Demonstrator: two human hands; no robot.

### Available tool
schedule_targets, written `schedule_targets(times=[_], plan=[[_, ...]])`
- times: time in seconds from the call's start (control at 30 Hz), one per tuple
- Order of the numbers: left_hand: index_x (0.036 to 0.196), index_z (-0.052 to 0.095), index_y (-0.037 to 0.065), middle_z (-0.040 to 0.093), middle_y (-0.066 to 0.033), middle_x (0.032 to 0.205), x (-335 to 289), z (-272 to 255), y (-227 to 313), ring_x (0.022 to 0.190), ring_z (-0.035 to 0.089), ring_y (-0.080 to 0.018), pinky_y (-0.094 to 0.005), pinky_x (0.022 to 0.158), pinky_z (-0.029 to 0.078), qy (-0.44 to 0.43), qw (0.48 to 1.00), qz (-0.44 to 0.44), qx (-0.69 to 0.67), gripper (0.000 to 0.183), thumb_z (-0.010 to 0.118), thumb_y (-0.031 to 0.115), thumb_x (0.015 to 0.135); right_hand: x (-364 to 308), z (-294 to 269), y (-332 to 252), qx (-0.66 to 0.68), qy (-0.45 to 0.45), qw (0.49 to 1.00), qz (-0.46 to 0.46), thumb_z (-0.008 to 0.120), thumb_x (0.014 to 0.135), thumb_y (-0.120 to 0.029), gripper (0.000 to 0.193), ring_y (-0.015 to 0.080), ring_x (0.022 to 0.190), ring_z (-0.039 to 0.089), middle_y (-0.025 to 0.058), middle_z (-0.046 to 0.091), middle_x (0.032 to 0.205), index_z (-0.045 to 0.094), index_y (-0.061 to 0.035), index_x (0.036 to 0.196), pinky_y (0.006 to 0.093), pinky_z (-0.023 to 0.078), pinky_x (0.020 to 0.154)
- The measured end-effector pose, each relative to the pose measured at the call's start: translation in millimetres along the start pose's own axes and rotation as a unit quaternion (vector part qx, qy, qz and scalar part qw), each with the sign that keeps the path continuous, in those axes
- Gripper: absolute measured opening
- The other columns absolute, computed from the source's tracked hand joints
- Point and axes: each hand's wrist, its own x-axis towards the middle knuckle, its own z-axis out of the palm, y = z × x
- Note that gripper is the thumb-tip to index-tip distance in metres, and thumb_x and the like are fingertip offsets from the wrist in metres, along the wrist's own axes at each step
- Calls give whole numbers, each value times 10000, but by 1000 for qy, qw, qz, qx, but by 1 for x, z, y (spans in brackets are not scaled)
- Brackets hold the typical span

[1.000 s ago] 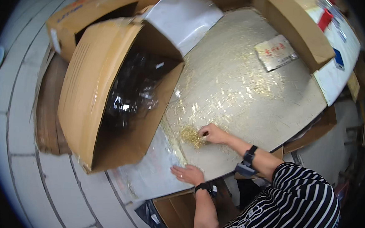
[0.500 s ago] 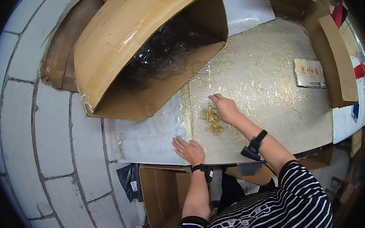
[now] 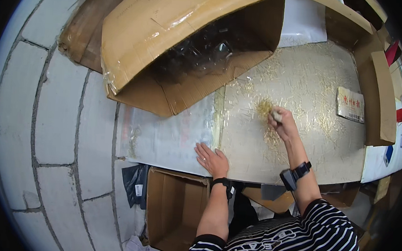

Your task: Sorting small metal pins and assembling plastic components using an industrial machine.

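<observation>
My right hand (image 3: pixel 282 123) is closed above the middle of the table (image 3: pixel 253 168), its fingers around a small pale grey piece (image 3: pixel 275 115). A dense tuft of thin gold metal pins (image 3: pixel 264 106) bristles at the fingertips; whether they cling to the piece is unclear. Many more such pins (image 3: pixel 325 94) lie scattered over the beige surface. My left hand (image 3: pixel 213 160) rests flat near the table's front edge, fingers spread, on the seam beside a clear plastic-covered part. It holds nothing.
A large tilted cardboard box (image 3: pixel 144 44) with dark glossy pieces (image 3: pixel 205 54) inside opens toward me. A folded newspaper (image 3: pixel 350 104) lies right, by a cardboard wall (image 3: pixel 382 100). An open carton (image 3: pixel 177 211) stands below the table edge. A block wall (image 3: pixel 54 116) bounds the left.
My right hand has moved right and farther away over the table, and the gold tuft now shows beyond its fingertips. My left hand stays at the seam. The whole view has shifted.
</observation>
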Motion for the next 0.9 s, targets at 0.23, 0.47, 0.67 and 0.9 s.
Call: schedule_targets(times=[0.23, 0.47, 0.67, 0.9], plan=[[1342, 227, -47, 168, -199, 1437, -2, -3, -1, 1349, 105, -324, -473, 1070, 102, -9, 1000, -6, 6, 617, 452, 190, 819, 3, -20, -29, -4, 9, 999, -39, 561, 801, -48, 100, 130, 556, 472, 66, 528, 698, 543, -4, 889, 269, 397, 534], [1337, 233, -53, 176, -199, 1434, -6, 3, -2, 1346, 117, -323, -471, 1070, 106, -5, 1000, 8, 5, 613, 451, 186, 817, -9, -66, -60, -109, 99, 988, -56, 538, 821, -80, 77, 103, 546, 456, 50, 536, 694, 561, -9, 840, 256, 388, 524], [1337, 233, -51, 178, -196, 1436, -6, -1, -3, 1344, 128, -319, -461, 1067, 116, -1, 1000, 12, 18, 613, 451, 174, 809, -58, -89, -93, -545, 252, 799, 23, 636, 749, -100, 238, 168, 538, 595, 96, 620, 717, 609, 29, 948, 266, 467, 492], [1335, 244, -28, 188, -185, 1433, -9, 5, -2, 1343, 134, -310, -459, 1066, 116, 10, 1000, 10, 25, 581, 440, 166, 823, -18, -64, -63, -786, 291, 511, -188, 659, 721, -217, 286, 299, 748, 621, 137, 644, 807, 631, -49, 950, 396, 485, 694]])
